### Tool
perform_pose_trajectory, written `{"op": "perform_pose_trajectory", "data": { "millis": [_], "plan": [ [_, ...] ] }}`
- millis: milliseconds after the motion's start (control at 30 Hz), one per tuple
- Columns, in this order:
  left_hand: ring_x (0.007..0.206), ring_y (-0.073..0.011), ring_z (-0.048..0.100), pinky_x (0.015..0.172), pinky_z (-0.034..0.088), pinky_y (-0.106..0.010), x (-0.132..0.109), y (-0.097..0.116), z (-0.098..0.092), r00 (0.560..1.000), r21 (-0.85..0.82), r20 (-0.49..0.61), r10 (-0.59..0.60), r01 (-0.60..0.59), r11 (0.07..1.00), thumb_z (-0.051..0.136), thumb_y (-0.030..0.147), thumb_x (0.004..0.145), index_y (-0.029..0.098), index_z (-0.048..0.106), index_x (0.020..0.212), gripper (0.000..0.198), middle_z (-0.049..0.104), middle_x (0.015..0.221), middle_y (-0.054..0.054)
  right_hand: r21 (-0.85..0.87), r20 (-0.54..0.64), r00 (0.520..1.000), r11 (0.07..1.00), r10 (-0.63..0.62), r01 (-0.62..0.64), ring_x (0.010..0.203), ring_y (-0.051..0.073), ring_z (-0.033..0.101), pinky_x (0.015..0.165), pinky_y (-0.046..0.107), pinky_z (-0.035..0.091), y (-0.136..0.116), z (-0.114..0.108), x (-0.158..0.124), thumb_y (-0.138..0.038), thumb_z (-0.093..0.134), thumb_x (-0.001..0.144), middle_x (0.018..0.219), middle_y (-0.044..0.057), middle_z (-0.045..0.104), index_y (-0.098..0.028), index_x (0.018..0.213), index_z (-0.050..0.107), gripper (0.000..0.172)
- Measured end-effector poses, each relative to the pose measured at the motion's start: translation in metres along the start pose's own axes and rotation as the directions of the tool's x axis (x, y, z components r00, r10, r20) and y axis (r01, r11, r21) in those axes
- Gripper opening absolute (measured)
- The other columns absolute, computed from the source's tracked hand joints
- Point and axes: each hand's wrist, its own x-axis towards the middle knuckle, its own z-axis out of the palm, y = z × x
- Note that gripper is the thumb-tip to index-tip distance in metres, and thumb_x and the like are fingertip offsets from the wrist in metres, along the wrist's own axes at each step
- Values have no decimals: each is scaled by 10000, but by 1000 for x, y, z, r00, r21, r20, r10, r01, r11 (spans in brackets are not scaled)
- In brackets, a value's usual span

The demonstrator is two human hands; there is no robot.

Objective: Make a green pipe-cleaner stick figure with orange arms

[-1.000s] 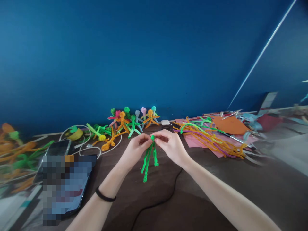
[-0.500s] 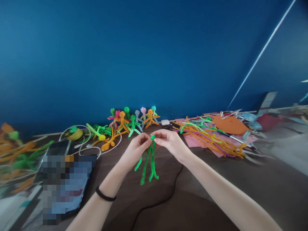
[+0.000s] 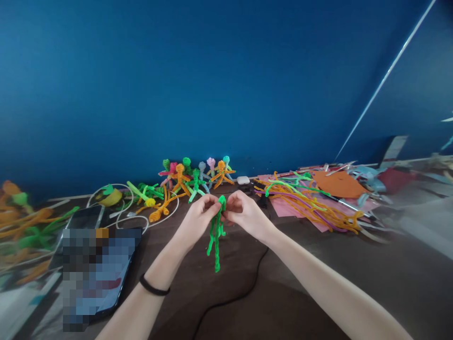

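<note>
A bundle of green pipe cleaners (image 3: 217, 248) hangs above the dark table, bent over into a small loop at the top with several fuzzy strands dangling down. My left hand (image 3: 198, 218) pinches it near the top between thumb and fingers. From the other side, my right hand (image 3: 248, 216) is closed with curled fingers against the same bundle; its fingertips are partly hidden behind the strands. Beyond the hands, several pipe-cleaner figures (image 3: 180, 177) in orange, green, pink and blue lean along the wall. More figures (image 3: 155, 212) in yellow and orange lie left of them.
A tablet (image 3: 113, 274) and a phone (image 3: 87, 219) lie at left, near a white cable (image 3: 123, 222). Loose orange pipe cleaners (image 3: 311, 208) cover pink paper (image 3: 281, 208) at right, with orange paper (image 3: 339, 184). A white case (image 3: 243, 180) sits by the wall. A black cord (image 3: 244, 295) crosses the table.
The green bundle has turned, and its strands now hang closer together. My right hand has shifted slightly, its fingers more curled; my left hand keeps its pinch.
</note>
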Motion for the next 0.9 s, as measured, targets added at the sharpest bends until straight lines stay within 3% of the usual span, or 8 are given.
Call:
{"op": "perform_pose_trajectory", "data": {
  "millis": [133, 267, 433, 600, 767, 900],
  "plan": [
    [571, -107, 533, 591, 436, -247, 1, 0, 0, 1000, -59, 11, 5, -4, 998, 548, 334, 743, 158, 512, 744, 179, 538, 621, 34, 23, 0, 999, 999, 32, -32, 566, 103, 592, 530, 226, 463, 4, 1, 1, -84, 532, 649, 642, -63, 525, -196, 780, 393, 221],
    [575, -109, 528, 594, 427, -246, 2, 0, -2, 999, -6, -35, 35, -35, 999, 541, 320, 742, 163, 513, 726, 160, 532, 605, 33, 34, 69, 993, 995, 90, -93, 472, 107, 590, 481, 265, 496, 4, -1, 2, -125, 500, 695, 663, -59, 531, -198, 805, 396, 168],
    [595, -120, 540, 619, 422, -259, 4, -3, -5, 995, 39, -87, 54, -50, 998, 550, 324, 734, 164, 520, 735, 163, 534, 630, 27, -47, 88, 996, 999, 13, -9, 431, 81, 541, 421, 225, 462, 4, -9, 6, -172, 497, 729, 615, -52, 492, -169, 797, 472, 73],
    [610, -124, 537, 616, 417, -254, 2, -2, -3, 998, 87, -32, 61, -58, 994, 524, 307, 756, 164, 519, 733, 144, 539, 625, 21, 8, 142, 990, 1000, 6, -8, 492, 76, 519, 394, 184, 398, 0, -8, 5, -184, 528, 717, 660, -19, 543, -159, 801, 500, 93],
    [588, -115, 551, 606, 419, -253, 0, -1, -1, 998, 107, 42, 55, -60, 992, 493, 301, 778, 167, 496, 764, 135, 548, 654, 23, 76, 65, 997, 996, -42, 37, 451, 62, 467, 376, 192, 373, -2, -4, 3, -319, 583, 731, 657, -39, 503, -174, 821, 487, 195],
    [588, -123, 568, 585, 424, -251, -1, 0, 0, 997, 105, 69, 39, -46, 993, 492, 302, 779, 175, 472, 763, 129, 535, 642, 32, -4, -4, 997, 997, -79, 79, 392, 31, 359, 358, 182, 260, -3, -5, 3, -349, 598, 728, 586, -60, 453, -169, 771, 507, 206]
  ]
}}
